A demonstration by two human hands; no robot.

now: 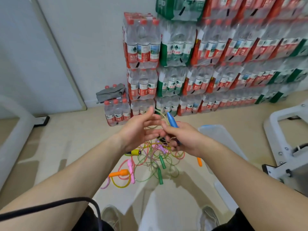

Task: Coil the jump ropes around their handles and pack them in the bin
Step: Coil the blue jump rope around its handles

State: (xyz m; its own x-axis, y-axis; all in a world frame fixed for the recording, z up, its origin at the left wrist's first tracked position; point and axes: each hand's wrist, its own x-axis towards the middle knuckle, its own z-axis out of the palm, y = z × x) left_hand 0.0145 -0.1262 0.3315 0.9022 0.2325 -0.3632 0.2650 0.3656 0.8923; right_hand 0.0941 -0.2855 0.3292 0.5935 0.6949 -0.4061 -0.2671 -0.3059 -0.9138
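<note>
1. Here, furthest left of the two, the left hand (140, 132) is spreading out with its fingers straight and loose, gripping nothing. A thin pale rope (160, 114) is arcing just past its fingertips, and it is hard to tell whether the rope is resting on them.
2. Just to the right, the right hand (183, 139) is clenching round a blue handle (172, 120), whose tapered tip is pointing up and away. The curled fingers are hiding whether a second handle is sitting in that fist.
3. The rope is looking light, limp and a little springy, so it will probably be trying to uncoil once let go. The stiff handle seems the firm place to hold, with the free hand guiding the cord close to the wrap.
4. Below the hands, a tangled pile (150, 162) of other jump ropes is lying on the floor, with an orange handle (119, 173) and green handles (162, 161) showing. The cords are crossing so much that it is unclear which cord belongs to which handle.
5. Furthest right, the clear bin (221, 139) is standing near the pile. The right forearm is covering part of it, and its inside is not showing clearly.
</note>
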